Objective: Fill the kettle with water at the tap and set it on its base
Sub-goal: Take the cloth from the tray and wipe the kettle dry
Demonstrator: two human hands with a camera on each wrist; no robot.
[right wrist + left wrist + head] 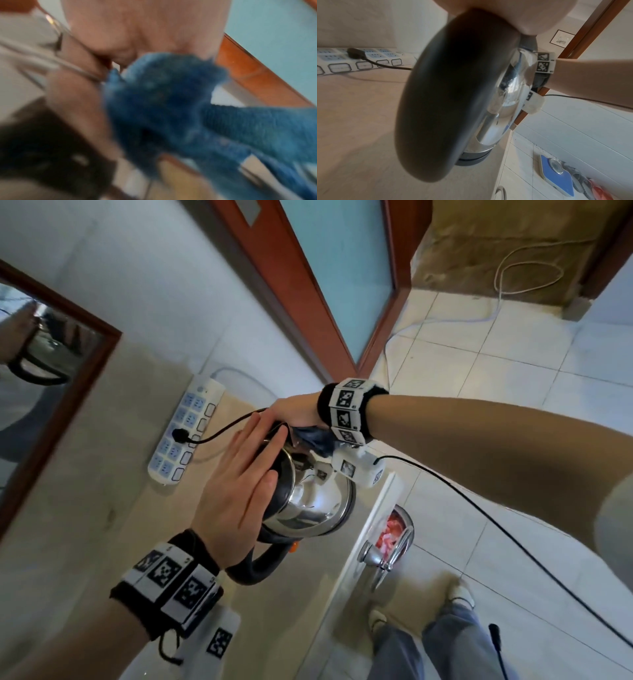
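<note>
The steel kettle (308, 505) with black lid (286, 474) and black handle (260, 563) stands on the beige counter (102, 525), on a dark base (471, 160). My left hand (246, 467) lies flat on the lid, fingers straight. My right hand (294, 412) grips a blue cloth (315, 438) against the kettle's far upper side. The left wrist view shows the handle (453, 94) close up and the shiny body (501, 108). The blurred right wrist view shows the cloth (171, 101) bunched under the palm (145, 33).
A white power strip (185, 433) lies behind the kettle with a black plug (180, 435) in it. A chrome tap (387, 553) and a basin of pink things (394, 529) are at the counter's edge. A mirror (34, 371) hangs left. A blue scale (556, 174) sits on the floor.
</note>
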